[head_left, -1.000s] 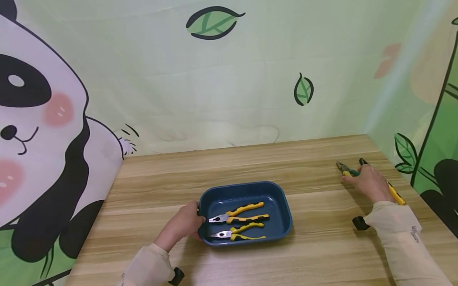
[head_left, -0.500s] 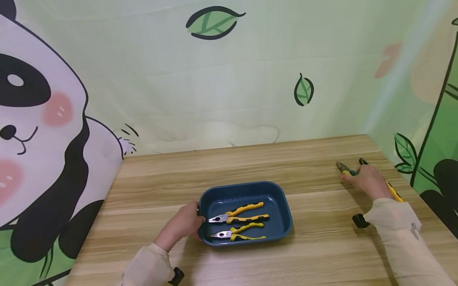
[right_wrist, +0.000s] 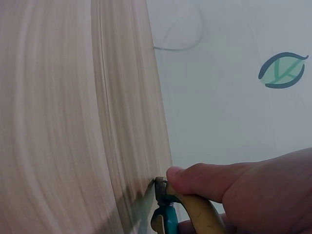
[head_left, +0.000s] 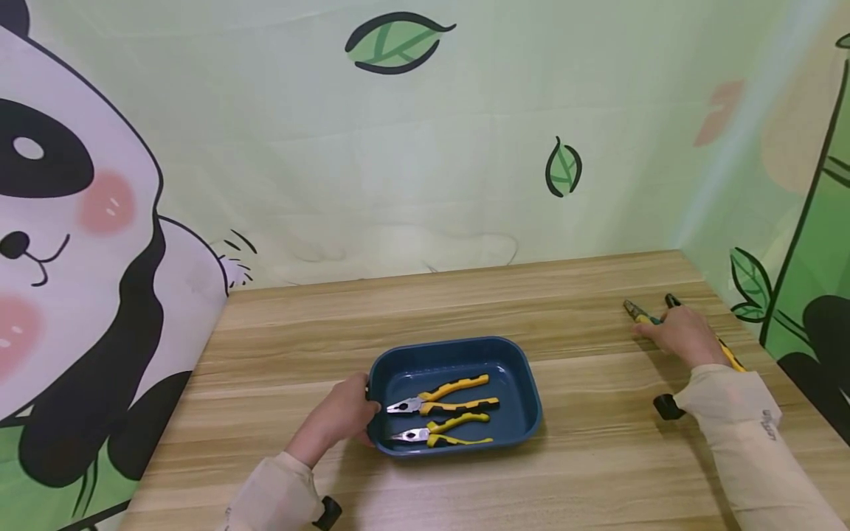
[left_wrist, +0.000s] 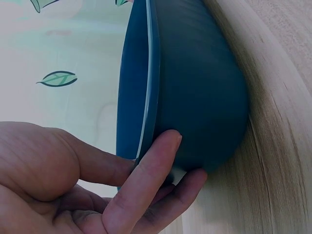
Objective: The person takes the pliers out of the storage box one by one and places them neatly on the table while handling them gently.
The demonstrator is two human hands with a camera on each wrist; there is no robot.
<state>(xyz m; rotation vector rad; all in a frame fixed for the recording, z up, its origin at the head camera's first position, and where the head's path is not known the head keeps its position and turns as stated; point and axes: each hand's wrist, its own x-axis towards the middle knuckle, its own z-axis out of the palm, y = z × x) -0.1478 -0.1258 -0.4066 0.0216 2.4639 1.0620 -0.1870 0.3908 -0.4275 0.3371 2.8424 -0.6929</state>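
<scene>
My left hand (head_left: 341, 409) holds the left end of a dark blue tray (head_left: 533, 402). In the left wrist view its thumb is inside the rim and its fingers lie against the outer wall (left_wrist: 200, 83). Two pairs of pliers lie in the tray: combination pliers (head_left: 458, 406) with yellow-and-black handles and, nearer the front, narrower-nosed pliers (head_left: 417, 435). At the table's right side, my right hand (head_left: 684, 335) grips pliers (head_left: 635, 308) with yellow and teal handles (right_wrist: 170, 218), partly hidden by the hand. Another tool, with a yellow-and-black handle (head_left: 732, 358), lies mostly hidden beneath that hand.
The wooden table (head_left: 299, 324) meets a printed cloth backdrop (head_left: 299, 147) along its back edge. Bare wood separates the tray from my right hand. Black wrist mounts (head_left: 668, 407) stick out from both sleeves.
My right sleeve has shifted slightly and covers more of the yellow-and-black handle's end. The left hand, the tray and the pliers in it look unmoved.
</scene>
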